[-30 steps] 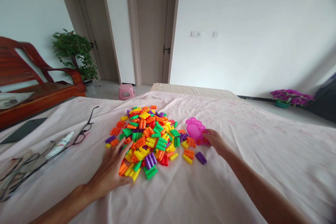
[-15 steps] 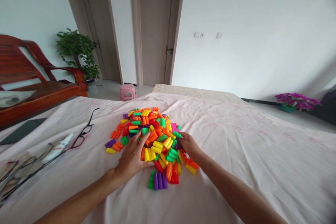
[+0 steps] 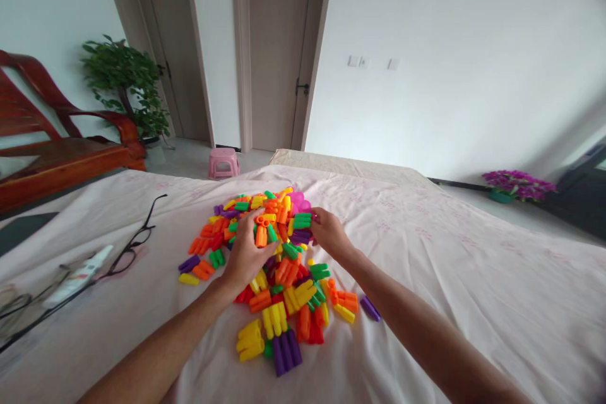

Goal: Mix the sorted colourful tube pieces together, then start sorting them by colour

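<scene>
A heap of bullet-shaped plastic building blocks [image 3: 286, 271] in orange, yellow, green, red and purple lies on the pale pink bed sheet. My left hand [image 3: 247, 252] reaches over the heap's left side, thumb and fingers apart around an orange block [image 3: 261, 237] and its neighbours. At the far right side, my right hand [image 3: 330, 232] has its fingers curled against green blocks [image 3: 302, 221] and purple blocks [image 3: 301, 237]; its fingertips are partly hidden. Just beyond those fingertips a rounded bright pink piece [image 3: 299, 201] pokes out. Purple joined blocks [image 3: 286, 352] and yellow blocks [image 3: 250, 341] lie nearest me.
Eyeglasses [image 3: 127, 259] and a white tube [image 3: 78, 278] lie on the sheet at left. A single purple block [image 3: 370, 308] sits by my right forearm. Past the bed stand a pink stool [image 3: 224, 163], a wooden bench [image 3: 71, 151] and a potted plant [image 3: 124, 85].
Both hands have moved farther away across the heap. The top of the pile has shifted and spread, with yellow blocks slipping toward me. More of the pink piece shows at the far side.
</scene>
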The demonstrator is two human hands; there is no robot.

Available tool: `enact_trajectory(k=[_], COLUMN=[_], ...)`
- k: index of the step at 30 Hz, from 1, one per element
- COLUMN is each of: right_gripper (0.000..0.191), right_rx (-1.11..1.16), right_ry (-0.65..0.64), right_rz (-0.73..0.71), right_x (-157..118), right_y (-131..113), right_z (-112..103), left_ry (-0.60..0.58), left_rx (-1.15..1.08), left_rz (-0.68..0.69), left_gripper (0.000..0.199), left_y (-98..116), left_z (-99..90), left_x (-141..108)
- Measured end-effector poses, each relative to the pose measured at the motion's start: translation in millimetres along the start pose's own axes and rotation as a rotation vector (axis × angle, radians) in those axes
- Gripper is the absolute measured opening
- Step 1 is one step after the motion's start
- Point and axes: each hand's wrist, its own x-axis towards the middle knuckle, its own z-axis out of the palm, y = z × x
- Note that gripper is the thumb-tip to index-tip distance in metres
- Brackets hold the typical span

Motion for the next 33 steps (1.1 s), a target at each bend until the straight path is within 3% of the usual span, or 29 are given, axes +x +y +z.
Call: enact_trajectory(k=[2,6,10,14,18,20,22,24,27,33], right_gripper=[0.022,0.023,0.026,0.035,0.045,0.048,0.049,0.047,0.045,0.043], right_rx=[-0.155,-0.285,0.006,0.331,0.321,0.296,0.268,0.247,0.247,0.436], right_ry=[0.064,0.142,0.122,0.109,0.131,0.149,0.141,0.130,0.091,-0.001], right_rz=[-0.090,-0.220,-0.054,0.126,0.298,0.358,0.405,0.434,0.445,0.377], right_x=[12.1,26.3,18.2,-22.5,-88.4,-121.1,-147.5,-164.6,-171.9,-147.4], right_y=[-12.7,-23.3,-1.0,47.8,101.1,118.5,124.9,120.4,100.6,58.9], right_z=[-2.6,-9.5,-28.5,-65.9,-108.7,-123.2,-128.8,-124.2,-100.5,-34.5], left_ry=[0.041,-0.010,-0.121,-0.413,-0.751,-0.831,-0.831,-0.794,-0.728,-0.583], left_rx=[0.054,0.217,0.360,0.343,0.296,0.299,0.309,0.317,0.341,0.454], left_rz=[0.037,0.072,0.159,0.400,0.657,0.700,0.687,0.662,0.658,0.675], left_gripper=[0.066,0.065,0.055,0.053,0.068,0.066,0.061,0.057,0.052,0.039], left_y=[-5.7,-15.5,2.8,37.8,55.2,56.3,55.1,53.2,50.2,44.1], left_z=[-4.6,-16.1,-27.4,-38.1,-43.6,-40.7,-33.1,-21.9,-2.9,24.6], left_x=[15.4,34.8,11.4,-46.0,-88.0,-95.3,-95.9,-93.0,-86.8,-75.0])
